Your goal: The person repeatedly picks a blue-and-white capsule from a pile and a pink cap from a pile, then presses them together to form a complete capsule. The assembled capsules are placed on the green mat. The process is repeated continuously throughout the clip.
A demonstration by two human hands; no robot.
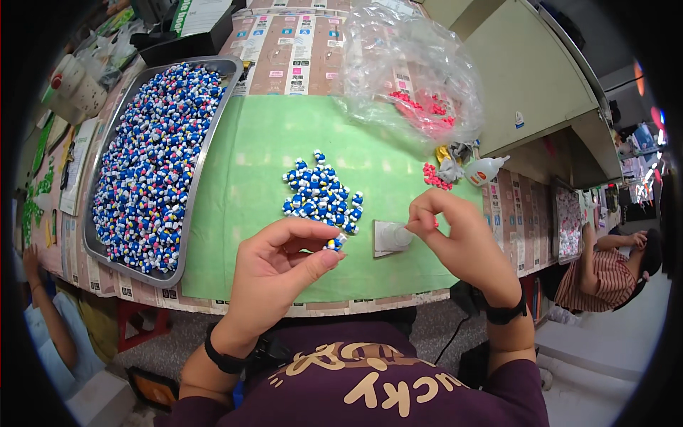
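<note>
In the head view, I have the left hand (274, 267) over the near part of a smooth pale-green sheet (252, 135) on the worktop (274, 53). Its thumb and fingers are closed on a small blue-and-white figure with yellow spots (334, 243), held up just in front of a loose heap of similar blue-and-white pieces (316, 192).

I see the right hand (462, 238) to the right, thumb and forefinger drawn close together beside a white round piece on a pale square base (385, 238). A speck of pinkish red shows by its curled fingers, but I cannot tell whether they grip anything.

Beyond that hand I make out a small cluster of pinkish-red pieces (436, 176) and, near it, a white squeeze bottle with an orange label (485, 171) lying tilted. Farther back, a crumpled clear plastic bag (398, 60) has more pinkish-red pieces in it. To my left stands a long metal tray (186, 245) filled with small blue, white and coloured pieces (156, 164). A person in a striped top (605, 281) sits at far right.
</note>
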